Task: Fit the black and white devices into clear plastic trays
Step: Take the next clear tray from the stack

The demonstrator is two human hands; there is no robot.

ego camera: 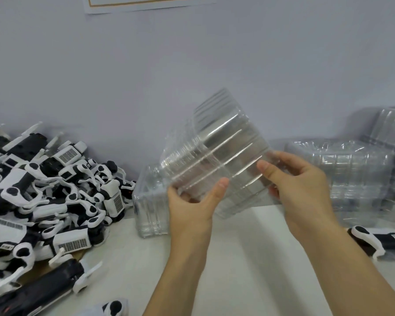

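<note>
A stack of clear plastic trays [217,151] is held tilted above the white table, its ribbed side toward me. My left hand [192,206] grips its lower left corner, thumb on the front face. My right hand [299,185] grips the right edge, thumb on the front and fingers behind. A large heap of black and white devices [43,190] fills the left side of the table. One more device [379,241] lies at the right edge, beside my right forearm.
Another clear tray stack [151,208] stands on end just left of my left hand. More tray stacks [361,174] are piled at the right against the grey wall. The white table [244,258] stretches between my forearms. A device [114,307] lies at the bottom edge.
</note>
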